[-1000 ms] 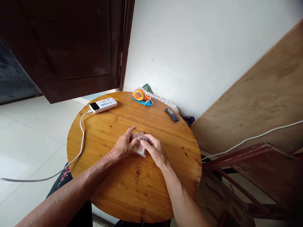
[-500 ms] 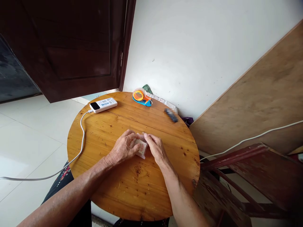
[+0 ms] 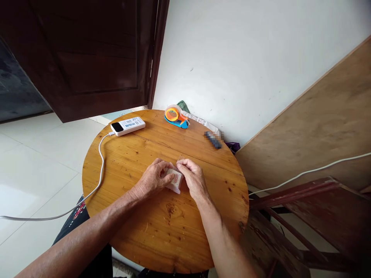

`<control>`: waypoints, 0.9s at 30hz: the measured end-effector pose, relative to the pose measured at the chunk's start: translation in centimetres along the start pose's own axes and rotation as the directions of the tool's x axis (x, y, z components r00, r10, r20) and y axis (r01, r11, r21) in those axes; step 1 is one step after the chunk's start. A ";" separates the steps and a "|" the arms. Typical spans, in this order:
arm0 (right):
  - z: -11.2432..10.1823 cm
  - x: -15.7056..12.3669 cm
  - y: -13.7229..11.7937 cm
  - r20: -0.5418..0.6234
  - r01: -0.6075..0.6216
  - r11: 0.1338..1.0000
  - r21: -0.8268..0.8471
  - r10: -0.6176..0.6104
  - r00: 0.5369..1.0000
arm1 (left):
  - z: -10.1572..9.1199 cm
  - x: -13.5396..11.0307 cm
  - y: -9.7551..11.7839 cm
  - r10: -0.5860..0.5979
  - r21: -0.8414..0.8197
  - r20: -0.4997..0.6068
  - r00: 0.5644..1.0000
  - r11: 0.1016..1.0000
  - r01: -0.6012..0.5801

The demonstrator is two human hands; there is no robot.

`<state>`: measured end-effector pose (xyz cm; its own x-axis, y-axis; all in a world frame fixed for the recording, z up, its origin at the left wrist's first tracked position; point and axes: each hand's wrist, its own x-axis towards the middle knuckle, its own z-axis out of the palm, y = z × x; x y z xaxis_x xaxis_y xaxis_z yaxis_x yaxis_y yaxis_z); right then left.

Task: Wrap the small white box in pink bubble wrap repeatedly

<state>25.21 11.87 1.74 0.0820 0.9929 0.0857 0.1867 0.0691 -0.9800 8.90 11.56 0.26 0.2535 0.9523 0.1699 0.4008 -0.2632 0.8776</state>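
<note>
A small stack of playing cards point(image 3: 175, 180) with a white-and-red face lies between both hands at the middle of the round wooden table point(image 3: 139, 162). My left hand point(image 3: 150, 179) curls round the stack's left side. Gripping its right side, my right hand point(image 3: 193, 178) pinches its upper corner with thumb and forefinger. Most of the stack is hidden by the fingers.
A white power bank point(image 3: 128, 126) with a white cable point(image 3: 100, 162) running off the left edge lies at the back left. An orange-and-blue tape dispenser point(image 3: 175, 116) and a small dark object point(image 3: 212, 139) sit near the wall. A plywood board and a dark wooden frame stand to the right.
My right hand's fingers have shifted from over the stack to its right side and upper corner. The left hand has closed tighter round the cards. The view has moved slightly.
</note>
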 end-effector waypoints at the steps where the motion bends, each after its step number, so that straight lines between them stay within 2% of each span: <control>1: -0.1 -0.2 -0.2 0.012 0.027 0.999 -0.022 -0.027 1.000 | 0.1 0.0 0.0 -0.007 -0.005 -0.006 1.000 1.000 0.007; 4: -0.4 -0.9 -0.8 0.066 0.139 0.981 -0.135 -0.131 0.989 | 0.3 0.0 0.0 -0.031 -0.004 -0.018 0.999 1.000 0.031; 6: -0.7 -1.3 -1.1 0.120 0.255 0.938 -0.237 -0.232 0.965 | 0.4 0.0 0.1 -0.045 -0.002 -0.031 0.999 0.999 0.045; 9: -1.3 -1.5 -1.2 0.227 0.444 0.817 -0.369 -0.384 0.895 | 0.3 0.0 0.3 -0.051 -0.022 -0.032 0.998 0.999 0.050; 11: -1.6 -1.4 -1.0 0.278 0.521 0.740 -0.424 -0.441 0.853 | 0.0 0.1 0.3 -0.053 -0.050 -0.016 0.998 0.997 0.052; 15: -1.8 -1.1 -0.6 0.291 0.560 0.665 -0.494 -0.481 0.827 | -1.3 0.0 0.3 -0.051 -0.134 0.038 0.998 0.989 0.056; 18: -1.7 -1.0 -0.3 0.265 0.557 0.652 -0.514 -0.497 0.826 | -1.9 -0.1 0.0 0.046 -0.157 0.081 0.996 0.987 -0.032; 22: -1.6 -1.0 -0.1 0.244 0.556 0.635 -0.536 -0.515 0.822 | -1.8 -0.3 -0.3 0.116 -0.125 0.156 0.981 0.987 -0.097; 27: -1.4 -0.9 0.1 0.206 0.582 0.601 -0.548 -0.577 0.790 | -1.2 -0.4 -0.3 0.125 -0.090 0.138 0.983 0.990 -0.113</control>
<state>26.57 10.80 1.80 -0.2446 0.7645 0.5964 0.6964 0.5665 -0.4405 7.63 11.49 0.50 0.4203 0.8817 0.2145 0.2885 -0.3540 0.8897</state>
